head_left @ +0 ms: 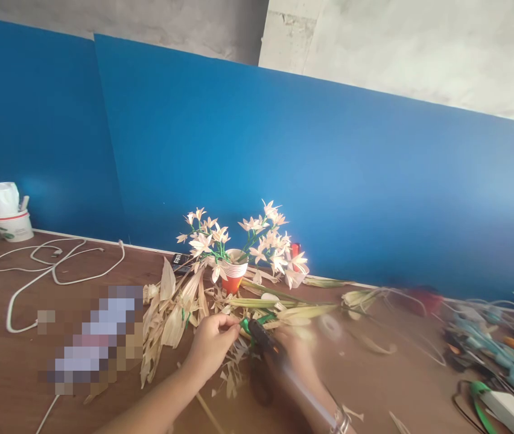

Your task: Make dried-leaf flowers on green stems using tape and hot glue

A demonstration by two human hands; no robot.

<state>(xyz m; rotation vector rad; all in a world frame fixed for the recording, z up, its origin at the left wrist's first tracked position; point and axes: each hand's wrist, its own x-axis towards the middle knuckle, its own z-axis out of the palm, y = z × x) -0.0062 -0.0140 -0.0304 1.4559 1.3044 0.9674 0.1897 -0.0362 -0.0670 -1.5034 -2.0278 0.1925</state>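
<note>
My right hand (299, 352) is wrapped round a dark glue gun (263, 337), with a pale glue stick trailing back over the wrist. The gun's tip points left, close to the fingers of my left hand (212, 342). Those fingers are pinched together; whatever is between them is too small to make out. Some green material (263, 319) lies beside the gun's tip. Just beyond my hands, a red and white paper cup (233, 278) holds pale husk flowers (201, 243) on green stems. Dried corn husks (173, 325) spread left of my left hand, and small husk scraps (232, 367) lie below.
White cables (53, 268) and a white tub (12, 226) are at the left, near a blurred-out phone-like object (96, 337). A blue partition (284, 163) borders the table's back. Light-blue items (496, 355) and a white power strip (513, 410) crowd the right.
</note>
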